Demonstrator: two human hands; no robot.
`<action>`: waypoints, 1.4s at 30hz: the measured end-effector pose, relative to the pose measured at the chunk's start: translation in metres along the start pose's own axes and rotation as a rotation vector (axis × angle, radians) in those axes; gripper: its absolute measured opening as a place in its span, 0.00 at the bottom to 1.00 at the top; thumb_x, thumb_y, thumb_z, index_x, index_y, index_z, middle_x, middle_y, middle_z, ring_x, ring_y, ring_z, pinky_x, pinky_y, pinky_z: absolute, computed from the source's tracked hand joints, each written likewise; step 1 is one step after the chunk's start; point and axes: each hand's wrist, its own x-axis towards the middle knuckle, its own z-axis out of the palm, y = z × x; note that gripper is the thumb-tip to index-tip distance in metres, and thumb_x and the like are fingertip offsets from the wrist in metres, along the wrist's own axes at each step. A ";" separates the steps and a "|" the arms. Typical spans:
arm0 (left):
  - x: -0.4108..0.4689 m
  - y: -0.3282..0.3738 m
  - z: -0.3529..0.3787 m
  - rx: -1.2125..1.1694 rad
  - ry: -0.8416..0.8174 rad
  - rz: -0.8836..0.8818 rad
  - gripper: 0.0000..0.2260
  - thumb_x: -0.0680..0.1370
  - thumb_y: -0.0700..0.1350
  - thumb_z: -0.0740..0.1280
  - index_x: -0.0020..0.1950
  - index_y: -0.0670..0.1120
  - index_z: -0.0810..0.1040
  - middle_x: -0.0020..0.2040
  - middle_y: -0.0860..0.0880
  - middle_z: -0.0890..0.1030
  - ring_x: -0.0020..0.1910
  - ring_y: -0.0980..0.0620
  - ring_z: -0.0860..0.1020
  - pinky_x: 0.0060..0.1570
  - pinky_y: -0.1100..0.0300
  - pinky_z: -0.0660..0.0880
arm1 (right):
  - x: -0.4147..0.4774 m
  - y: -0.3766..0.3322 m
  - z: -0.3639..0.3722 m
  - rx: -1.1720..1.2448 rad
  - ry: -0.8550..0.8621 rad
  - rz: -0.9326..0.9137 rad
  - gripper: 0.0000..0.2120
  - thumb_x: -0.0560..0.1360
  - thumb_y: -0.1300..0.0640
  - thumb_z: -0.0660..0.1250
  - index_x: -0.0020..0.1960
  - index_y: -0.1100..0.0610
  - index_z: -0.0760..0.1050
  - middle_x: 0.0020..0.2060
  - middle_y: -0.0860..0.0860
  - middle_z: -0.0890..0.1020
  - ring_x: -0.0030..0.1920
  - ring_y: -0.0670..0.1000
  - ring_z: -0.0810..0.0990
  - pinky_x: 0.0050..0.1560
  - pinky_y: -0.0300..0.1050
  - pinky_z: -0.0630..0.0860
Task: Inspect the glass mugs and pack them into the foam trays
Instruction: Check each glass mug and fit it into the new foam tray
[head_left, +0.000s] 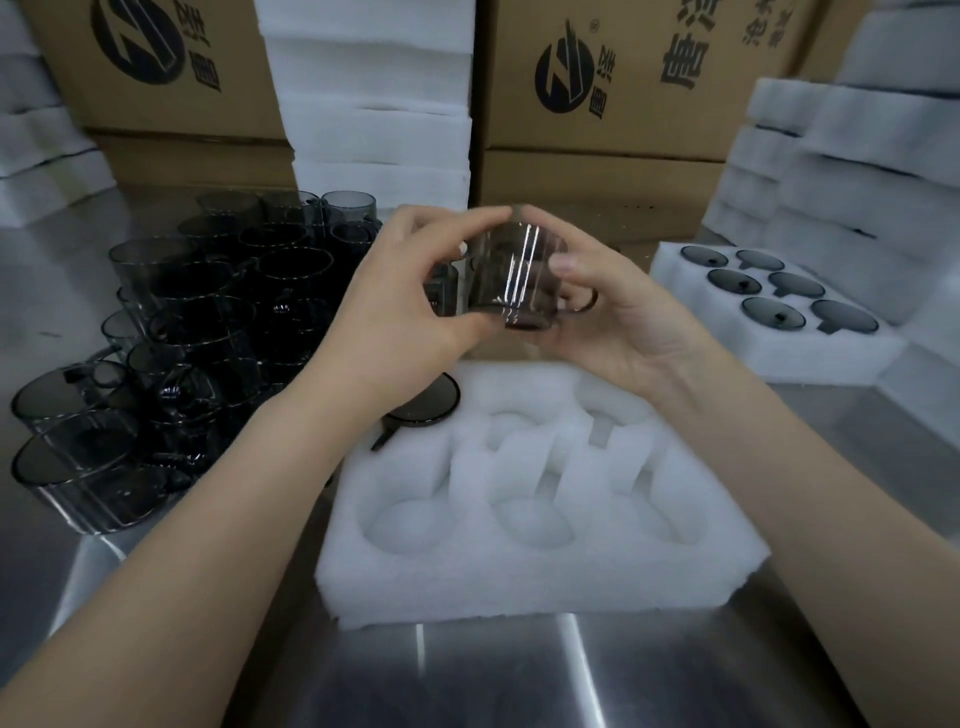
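Note:
A smoky grey glass mug (511, 275) is held up between both hands above the white foam tray (524, 571). My left hand (400, 312) grips its left side with thumb below and fingers over the top. My right hand (602, 306) grips its right side, where the handle shows between the fingers. One mug (426, 402) sits in the tray's far-left pocket; the other pockets hold nothing. A crowd of several grey mugs (182, 338) stands on the steel table to the left.
A filled foam tray (769, 343) with several mugs lies at the right. Stacks of foam trays (374, 104) and cardboard boxes (613, 78) line the back. More foam piles (857, 156) rise at the far right. Bare steel table (519, 675) lies in front.

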 end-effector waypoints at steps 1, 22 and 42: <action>0.000 0.000 -0.001 0.027 -0.023 -0.019 0.31 0.70 0.36 0.75 0.68 0.58 0.73 0.60 0.52 0.73 0.61 0.56 0.74 0.64 0.65 0.69 | 0.000 0.000 0.000 -0.045 -0.026 0.002 0.30 0.72 0.62 0.64 0.73 0.58 0.67 0.66 0.63 0.75 0.61 0.60 0.75 0.53 0.55 0.78; -0.015 -0.029 0.004 0.152 -0.029 -0.257 0.11 0.78 0.39 0.65 0.45 0.54 0.83 0.39 0.47 0.83 0.40 0.52 0.79 0.37 0.68 0.71 | -0.023 -0.006 0.037 -1.544 -0.016 -0.258 0.21 0.64 0.36 0.65 0.43 0.53 0.70 0.38 0.47 0.74 0.41 0.47 0.72 0.40 0.40 0.68; -0.013 -0.027 0.005 0.175 -0.017 -0.277 0.12 0.79 0.37 0.61 0.49 0.50 0.82 0.42 0.48 0.83 0.44 0.52 0.80 0.41 0.68 0.72 | -0.023 0.009 0.039 -1.734 -0.302 0.331 0.31 0.77 0.32 0.44 0.78 0.38 0.41 0.78 0.41 0.50 0.77 0.47 0.46 0.74 0.53 0.45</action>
